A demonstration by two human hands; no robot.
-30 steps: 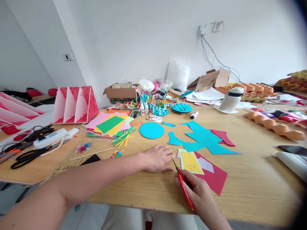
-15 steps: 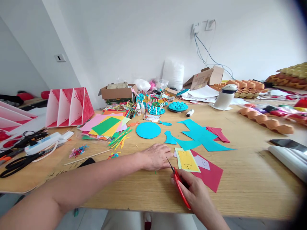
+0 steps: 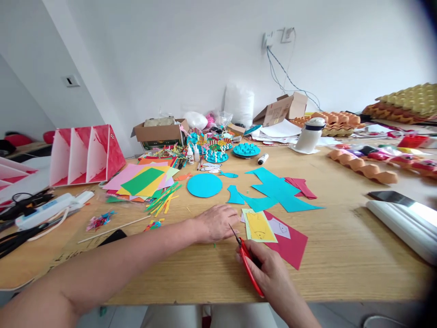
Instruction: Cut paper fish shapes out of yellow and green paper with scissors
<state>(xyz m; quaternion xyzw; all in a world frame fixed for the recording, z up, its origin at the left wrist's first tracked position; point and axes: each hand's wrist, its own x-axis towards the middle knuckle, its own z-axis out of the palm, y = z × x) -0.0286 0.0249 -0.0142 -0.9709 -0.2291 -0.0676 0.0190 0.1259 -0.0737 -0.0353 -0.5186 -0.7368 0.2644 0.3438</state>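
Observation:
My right hand grips a pair of red-handled scissors, their dark pointed blades aimed up and left toward my other hand. Palm down on the wooden table, my left hand lies with its fingers extended to the right; what is under them, if anything, is hidden. Just right of its fingertips is a yellow paper piece with pencil lines, on a pale green sheet. A small lilac paper with a drawn shape rests on a dark red sheet beside it.
Beyond my hands lie a blue paper circle, blue offcuts and a blue fish cutout. Coloured sheets and paper strips are at left. A white jar and egg trays stand right.
The whole scene has shifted left in view as my head turned slightly right. Both hands hold nearly the same pose beside the papers, the scissors still in the right one.

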